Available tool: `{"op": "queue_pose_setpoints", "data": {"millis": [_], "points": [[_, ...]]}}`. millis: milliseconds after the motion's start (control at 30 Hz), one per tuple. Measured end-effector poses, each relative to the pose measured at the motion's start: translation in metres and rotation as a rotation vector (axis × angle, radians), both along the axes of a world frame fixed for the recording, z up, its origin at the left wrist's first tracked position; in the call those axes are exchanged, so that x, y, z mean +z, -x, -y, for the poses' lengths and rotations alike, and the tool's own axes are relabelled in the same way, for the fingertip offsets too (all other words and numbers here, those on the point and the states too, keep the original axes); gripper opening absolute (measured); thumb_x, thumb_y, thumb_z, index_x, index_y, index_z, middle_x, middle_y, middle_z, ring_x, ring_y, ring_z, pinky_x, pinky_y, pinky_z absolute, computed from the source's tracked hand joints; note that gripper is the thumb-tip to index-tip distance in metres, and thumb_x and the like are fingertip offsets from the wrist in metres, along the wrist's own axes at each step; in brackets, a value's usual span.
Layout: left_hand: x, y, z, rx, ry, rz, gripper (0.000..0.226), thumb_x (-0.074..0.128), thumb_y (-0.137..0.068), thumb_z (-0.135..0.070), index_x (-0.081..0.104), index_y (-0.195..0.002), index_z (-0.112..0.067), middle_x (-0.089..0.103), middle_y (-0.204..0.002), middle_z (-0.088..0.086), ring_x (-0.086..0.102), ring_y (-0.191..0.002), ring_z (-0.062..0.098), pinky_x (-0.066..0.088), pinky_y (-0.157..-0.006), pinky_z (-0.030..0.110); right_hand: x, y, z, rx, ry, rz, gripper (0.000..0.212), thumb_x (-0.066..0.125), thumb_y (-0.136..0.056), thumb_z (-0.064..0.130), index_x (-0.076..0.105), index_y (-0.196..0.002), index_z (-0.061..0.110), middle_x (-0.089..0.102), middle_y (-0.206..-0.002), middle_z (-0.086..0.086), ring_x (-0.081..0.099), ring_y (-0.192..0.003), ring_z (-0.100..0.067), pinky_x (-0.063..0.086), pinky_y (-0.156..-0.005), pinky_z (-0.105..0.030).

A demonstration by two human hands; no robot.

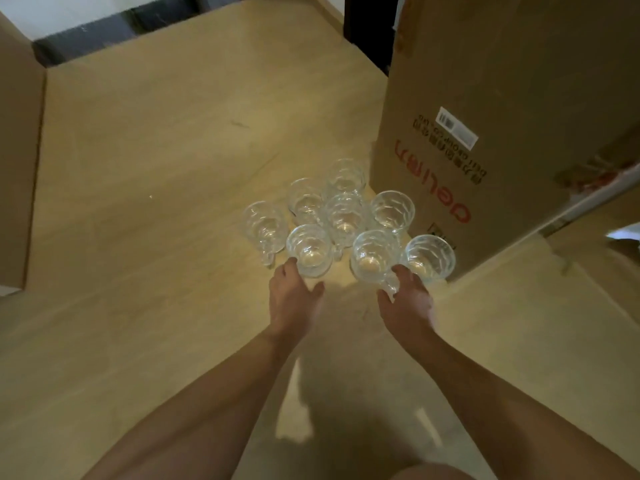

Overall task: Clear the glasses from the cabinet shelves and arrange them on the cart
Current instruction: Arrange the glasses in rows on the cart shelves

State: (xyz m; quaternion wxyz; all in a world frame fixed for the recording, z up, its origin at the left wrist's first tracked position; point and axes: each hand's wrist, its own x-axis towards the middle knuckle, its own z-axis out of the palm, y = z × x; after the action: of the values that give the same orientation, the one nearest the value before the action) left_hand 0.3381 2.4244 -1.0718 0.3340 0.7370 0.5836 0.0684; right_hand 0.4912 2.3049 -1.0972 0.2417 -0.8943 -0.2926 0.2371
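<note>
Down on the pale wood-look floor, right beside a big cardboard box, eight clear glass mugs are sitting in a tight cluster, all upright with mouths facing up, so each one's long axis is running vertical. Handles are hard to pick out, but the nearest ones seem to be pointing back toward the person. No cart or cabinet is showing here.

These are looking like thick, faceted glass: stiff, a bit hefty, slick, and breakable if they're knocking together, which seems likely given how close they're packed. The handle or a wrap around the body looks like the safest hold.

The left hand is cupping the near side of one front mug, fingers loosely curved against it rather than clamped. The right hand is gripping the handle of another front mug, fingers curling around it.
</note>
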Motion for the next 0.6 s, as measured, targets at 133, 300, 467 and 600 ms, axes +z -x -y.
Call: {"op": "queue_pose_setpoints", "data": {"millis": [133, 300, 467, 600], "points": [[-0.014, -0.01, -0.014, 0.141, -0.051, 0.034, 0.075, 0.074, -0.08, -0.013, 0.039, -0.146, -0.005, 0.049, -0.138, 0.017, 0.044, -0.128, 0.036, 0.034, -0.106, 0.039, -0.02, 0.009, -0.011, -0.109, -0.069, 0.056, 0.051, 0.069, -0.088, 0.022, 0.041, -0.131, 0.017, 0.066, -0.124, -0.01, 0.068, -0.099, -0.036, 0.051, -0.085, -0.039], [-0.028, -0.013, -0.035, 0.299, 0.137, 0.012, 0.054, 0.07, -0.081, -0.019, 0.052, -0.131, -0.007, 0.06, -0.129, 0.013, 0.055, -0.119, 0.034, 0.045, -0.102, 0.041, -0.038, 0.014, -0.018, -0.216, -0.075, -0.032, 0.057, 0.075, -0.085, 0.023, 0.045, -0.132, 0.012, 0.069, -0.122, -0.01, 0.066, -0.109, -0.034, 0.048, -0.088, -0.036], [-0.033, -0.015, -0.045, 0.309, 0.305, 0.085, 0.033, 0.076, -0.071, -0.034, 0.068, -0.099, -0.017, 0.072, -0.095, 0.002, 0.069, -0.093, 0.025, 0.057, -0.085, 0.038, -0.045, 0.021, -0.027, -0.34, -0.129, -0.113, 0.054, 0.076, -0.084, 0.017, 0.046, -0.127, 0.012, 0.069, -0.103, -0.003, 0.064, -0.098, -0.028, 0.047, -0.085, -0.034], [-0.042, -0.012, -0.046, 0.384, 0.365, 0.159, 0.036, 0.08, -0.068, -0.033, 0.061, -0.094, -0.018, 0.07, -0.093, 0.002, 0.071, -0.089, 0.029, 0.059, -0.084, 0.044, -0.051, 0.026, -0.032, -0.393, -0.143, -0.17, 0.045, 0.076, -0.085, 0.019, 0.048, -0.12, 0.012, 0.064, -0.093, 0.007, 0.063, -0.09, -0.022, 0.043, -0.083, -0.03]]}}
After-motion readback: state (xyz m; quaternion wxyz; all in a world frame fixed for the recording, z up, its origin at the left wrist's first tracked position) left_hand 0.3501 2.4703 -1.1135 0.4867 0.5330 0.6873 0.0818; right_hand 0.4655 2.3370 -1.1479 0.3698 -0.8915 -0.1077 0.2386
